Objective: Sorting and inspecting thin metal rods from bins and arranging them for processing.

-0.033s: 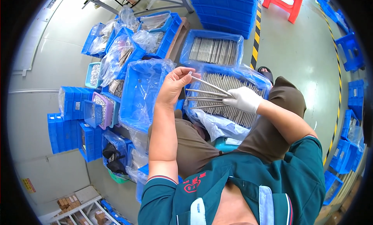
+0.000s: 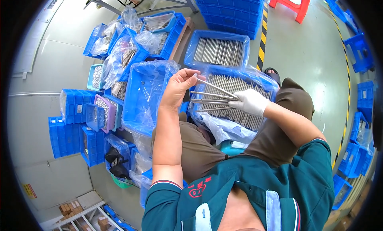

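Observation:
My bare left hand is closed in a pinch at the tip of one slim metal rod. A small pale bit shows at its fingertips, too small to make out. In a white glove, my right hand grips several metal rods by one end, and they fan out toward the left. Beneath both hands lies a blue crate lined with clear plastic, with many similar rods in rows. Farther off, a second lined crate holds more rods.
Left of my left arm stands a plastic-lined blue crate. Small baskets, one purple, hold small shiny parts beyond it. Stacked blue crates rise at the back, near a red stool. Striped tape runs along the floor.

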`<state>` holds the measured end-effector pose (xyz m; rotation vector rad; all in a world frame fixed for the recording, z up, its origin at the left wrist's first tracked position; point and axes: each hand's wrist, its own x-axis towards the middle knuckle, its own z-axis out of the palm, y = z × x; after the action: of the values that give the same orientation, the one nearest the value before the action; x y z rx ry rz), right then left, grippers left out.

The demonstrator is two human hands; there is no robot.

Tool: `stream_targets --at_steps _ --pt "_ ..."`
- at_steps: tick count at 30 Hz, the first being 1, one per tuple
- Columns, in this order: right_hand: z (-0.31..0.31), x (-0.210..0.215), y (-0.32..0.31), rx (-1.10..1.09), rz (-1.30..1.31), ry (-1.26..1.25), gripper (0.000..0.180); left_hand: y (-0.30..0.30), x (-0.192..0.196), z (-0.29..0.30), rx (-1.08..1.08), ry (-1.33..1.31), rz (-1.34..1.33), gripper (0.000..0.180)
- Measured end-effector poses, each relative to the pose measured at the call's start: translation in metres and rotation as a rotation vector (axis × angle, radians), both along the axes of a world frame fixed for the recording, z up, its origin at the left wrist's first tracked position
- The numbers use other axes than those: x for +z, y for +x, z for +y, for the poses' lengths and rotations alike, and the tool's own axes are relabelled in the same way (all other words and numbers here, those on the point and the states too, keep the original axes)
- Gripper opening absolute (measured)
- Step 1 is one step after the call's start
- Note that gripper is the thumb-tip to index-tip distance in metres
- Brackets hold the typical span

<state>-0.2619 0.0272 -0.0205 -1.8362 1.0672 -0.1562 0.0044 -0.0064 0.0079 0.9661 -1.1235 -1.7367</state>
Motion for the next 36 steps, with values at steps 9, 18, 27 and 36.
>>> stream_targets --at_steps 9,18,27,36 --pt "0.003 0.02 0.005 0.012 -0.076 0.32 0.042 -0.008 0.004 0.006 -0.118 -0.047 0.046 0.03" --pt "-0.005 0.007 0.005 0.006 -0.038 0.159 0.041 0.003 -0.004 -0.002 0.057 -0.019 -0.068 0.023" --pt "-0.017 -0.002 0.013 0.018 -0.032 0.015 0.038 0.016 -0.018 -0.019 0.159 -0.028 -0.168 0.027" --pt "-0.045 -0.057 -0.003 -0.499 -0.651 1.334 0.023 0.043 -0.038 -0.035 0.584 0.209 0.221 0.023"
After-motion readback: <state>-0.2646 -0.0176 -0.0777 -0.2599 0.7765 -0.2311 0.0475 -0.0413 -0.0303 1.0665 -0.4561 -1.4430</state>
